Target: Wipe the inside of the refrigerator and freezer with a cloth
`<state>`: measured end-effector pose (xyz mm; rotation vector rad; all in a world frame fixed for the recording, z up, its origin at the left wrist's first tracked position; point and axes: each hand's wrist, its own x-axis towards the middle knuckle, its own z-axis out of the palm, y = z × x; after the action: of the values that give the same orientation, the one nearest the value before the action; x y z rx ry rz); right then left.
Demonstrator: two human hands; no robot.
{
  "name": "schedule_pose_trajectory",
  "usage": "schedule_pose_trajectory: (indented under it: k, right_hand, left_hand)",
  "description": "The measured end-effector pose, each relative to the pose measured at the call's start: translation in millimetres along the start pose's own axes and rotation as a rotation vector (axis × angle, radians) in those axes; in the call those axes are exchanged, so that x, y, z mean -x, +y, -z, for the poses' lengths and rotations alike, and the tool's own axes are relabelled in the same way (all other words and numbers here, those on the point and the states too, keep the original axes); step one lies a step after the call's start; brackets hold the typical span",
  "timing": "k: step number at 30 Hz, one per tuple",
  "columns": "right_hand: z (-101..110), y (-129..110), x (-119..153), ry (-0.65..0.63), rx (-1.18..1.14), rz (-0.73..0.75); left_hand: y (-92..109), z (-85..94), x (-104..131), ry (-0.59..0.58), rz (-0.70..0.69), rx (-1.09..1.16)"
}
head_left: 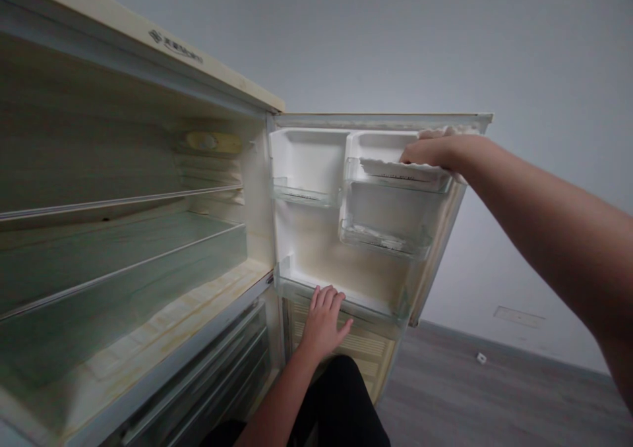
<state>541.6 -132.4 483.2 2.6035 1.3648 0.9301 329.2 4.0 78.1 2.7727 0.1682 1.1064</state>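
My right hand [440, 151] reaches into the upper right door shelf [380, 175] of a fridge. Its fingers are curled and partly hidden, with a white cloth [448, 132] bunched under and around them. The cloth's wavy edge shows along the shelf front and past the door's outer edge. Lower down, my left hand [324, 322] is open, fingertips at the clear front of the bottom shelf [366, 308] of the upper fridge door [341, 256]. Nothing shows in that hand.
On the left stands the open fridge compartment [212, 242] with glass shelves and yellowed walls. Below are freezer drawers [208, 374] and a ribbed lower door [370, 355]. A small white object [481, 358] lies on the grey floor [459, 394]. My dark-clad knee [346, 401] is close to the doors.
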Motion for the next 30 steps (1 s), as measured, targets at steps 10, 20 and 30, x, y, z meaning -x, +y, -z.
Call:
schedule_pose_trajectory:
  k: [10,20,30]
  right_hand:
    - [5.9,-2.8,5.4,-0.167,-0.11,0.19]
    - [7.8,-12.4,-0.7,-0.41,-0.377,0.244]
    - [6.0,-11.0,4.8,-0.441,-0.577,0.268]
  left_hand:
    - [1.9,-5.2,-1.6,0.028,0.001,-0.012]
    - [4.7,-9.3,-4.4,0.028,-0.004,-0.043]
    - [4.8,-14.5,-5.3,0.037,-0.012,-0.074]
